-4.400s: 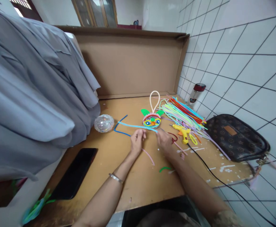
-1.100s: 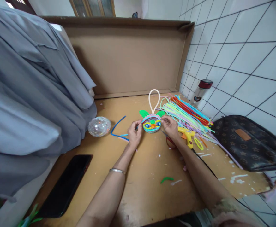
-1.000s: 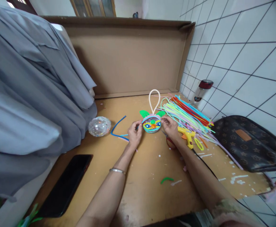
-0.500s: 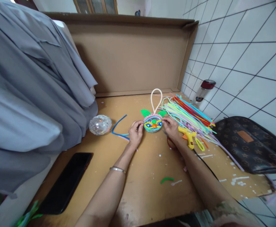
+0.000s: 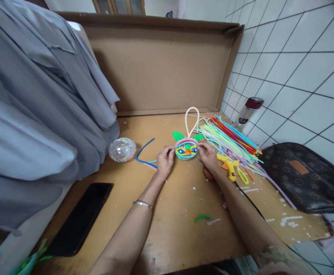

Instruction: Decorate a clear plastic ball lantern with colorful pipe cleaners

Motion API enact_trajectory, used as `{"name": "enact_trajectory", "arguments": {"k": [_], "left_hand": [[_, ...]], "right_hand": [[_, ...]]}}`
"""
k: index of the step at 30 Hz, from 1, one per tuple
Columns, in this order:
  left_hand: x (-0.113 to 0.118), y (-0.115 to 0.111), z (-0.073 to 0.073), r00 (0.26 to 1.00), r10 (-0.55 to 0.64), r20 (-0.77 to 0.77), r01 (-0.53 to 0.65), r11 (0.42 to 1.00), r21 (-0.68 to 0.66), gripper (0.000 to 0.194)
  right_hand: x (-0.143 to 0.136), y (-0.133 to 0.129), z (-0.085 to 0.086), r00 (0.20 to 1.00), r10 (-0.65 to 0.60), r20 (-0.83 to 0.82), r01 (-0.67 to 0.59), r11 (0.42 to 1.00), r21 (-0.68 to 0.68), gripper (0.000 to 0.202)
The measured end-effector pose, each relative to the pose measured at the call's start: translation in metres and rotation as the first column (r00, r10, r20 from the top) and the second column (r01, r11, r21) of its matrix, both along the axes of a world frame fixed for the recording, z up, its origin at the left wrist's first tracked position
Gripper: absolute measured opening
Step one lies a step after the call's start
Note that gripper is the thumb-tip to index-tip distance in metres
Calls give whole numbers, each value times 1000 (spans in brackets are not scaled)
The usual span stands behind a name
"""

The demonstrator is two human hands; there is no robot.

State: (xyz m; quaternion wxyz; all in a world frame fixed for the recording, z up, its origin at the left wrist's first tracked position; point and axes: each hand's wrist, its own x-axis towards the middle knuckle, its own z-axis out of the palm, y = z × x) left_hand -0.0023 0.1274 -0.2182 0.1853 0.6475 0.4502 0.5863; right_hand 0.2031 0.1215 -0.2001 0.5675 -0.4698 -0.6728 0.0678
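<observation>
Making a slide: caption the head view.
Left hand and right hand hold a blue strip across a green-eared ornament, glue gun nearby.

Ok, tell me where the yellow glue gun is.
In the head view, the glue gun lies just right of the right hand, nearer the camera than the coloured stems.

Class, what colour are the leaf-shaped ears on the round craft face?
Both ears are green, best seen in the head view.
</observation>
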Motion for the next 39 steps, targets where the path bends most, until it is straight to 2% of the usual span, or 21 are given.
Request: {"name": "enact_trajectory", "arguments": {"k": [7,10,15,22,26,39], "left_hand": [[-1,-1,1,999,-10,-53,16,993,119,13],[-2,-2,2,998,-11,-56,18,992,125,13],[0,-1,-1,1000,-13,-6,13,999,31,13],[3,6,-6,973,-20,230,57,986,-157,19],[2,5,-1,958,-26,285,77,983,-168,22],[0,1,4,990,-36,137,51,993,-103,18]], "right_hand": [[-1,2,-2,999,-34,-33,34,999,-21,10],[-1,2,-2,999,-30,-31,30,999,-21,11],[0,2,-1,999,-41,-10,41,999,-8,11],[0,2,-2,1000,-25,-3,25,1000,4,12],[0,4,-4,999,-31,-10,31,1000,0,11],[-2,3,-3,999,-39,-29,39,999,-12,13]]}}
